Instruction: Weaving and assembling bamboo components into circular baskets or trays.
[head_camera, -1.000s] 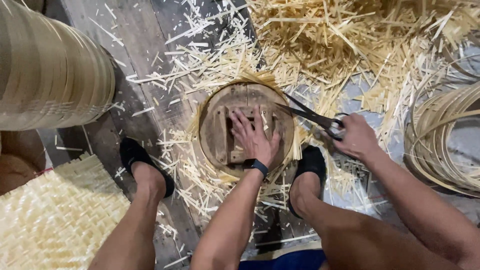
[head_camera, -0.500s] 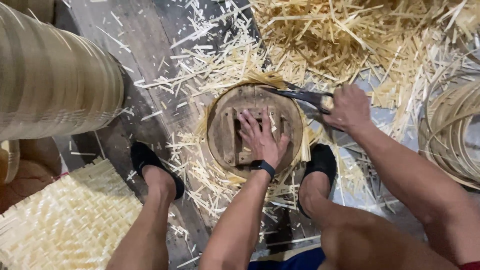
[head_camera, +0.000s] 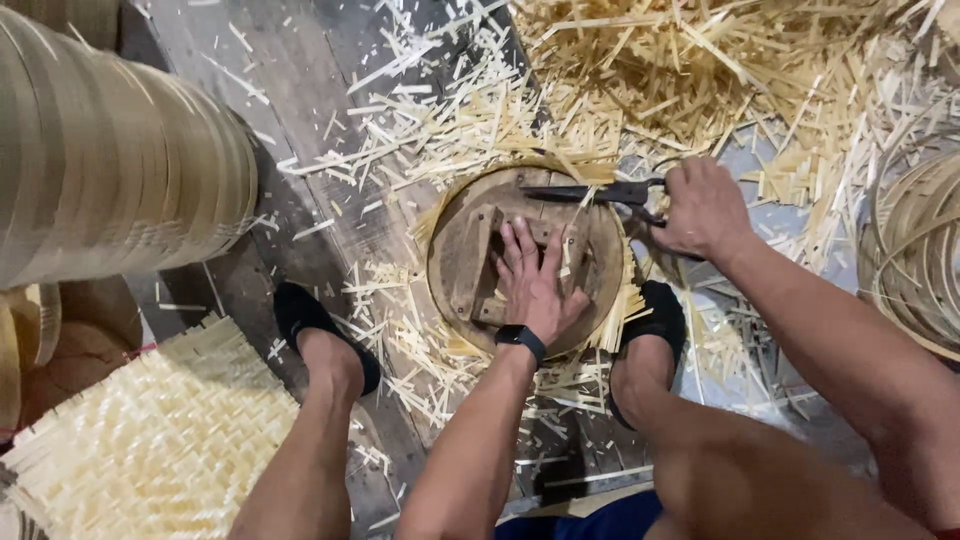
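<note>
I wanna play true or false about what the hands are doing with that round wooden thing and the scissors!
1. The left hand presses flat on the round wooden form. True.
2. The right hand holds a hammer. False: it grips dark scissors.
3. The scissors' blades lie at the form's far edge. True.
4. The woven mat lies on top of the form. False: it lies apart, at the lower left.
5. Cut bamboo strips litter the floor. True.
</note>
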